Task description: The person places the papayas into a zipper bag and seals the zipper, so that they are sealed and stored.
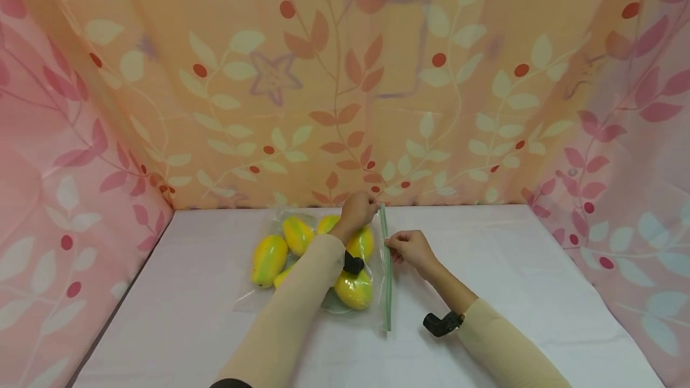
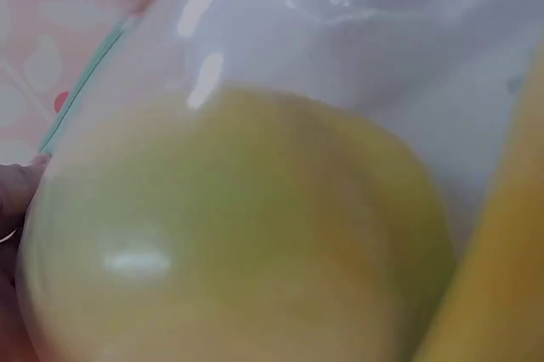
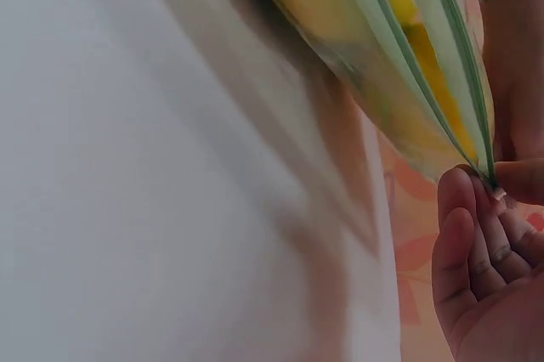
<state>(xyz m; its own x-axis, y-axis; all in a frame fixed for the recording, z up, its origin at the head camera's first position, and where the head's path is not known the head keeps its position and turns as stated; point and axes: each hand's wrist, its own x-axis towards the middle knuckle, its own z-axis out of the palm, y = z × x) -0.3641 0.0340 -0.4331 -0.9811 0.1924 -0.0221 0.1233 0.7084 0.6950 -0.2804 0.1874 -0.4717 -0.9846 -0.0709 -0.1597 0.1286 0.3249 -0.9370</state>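
Note:
A clear plastic zip bag (image 1: 386,292) lies on its side on the table, its green-edged mouth turned to the right. Inside are several yellow-green mangoes (image 1: 269,260), one of which fills much of the left wrist view, blurred behind the plastic. My left hand (image 1: 359,213) reaches across the bag and pinches the far end of the green zip strip. Closer to me along that strip, my right hand (image 1: 414,251) pinches the edge between thumb and fingers. In the right wrist view the two zip strips (image 3: 450,48) stand apart and meet at the corner by the fingertips.
The bag rests on a white-covered table (image 1: 485,256). Behind it hangs an orange leaf-patterned curtain (image 1: 334,76), with pink patterned curtains (image 1: 636,136) at both sides. A dark wrist camera (image 1: 443,323) sits beneath the right forearm.

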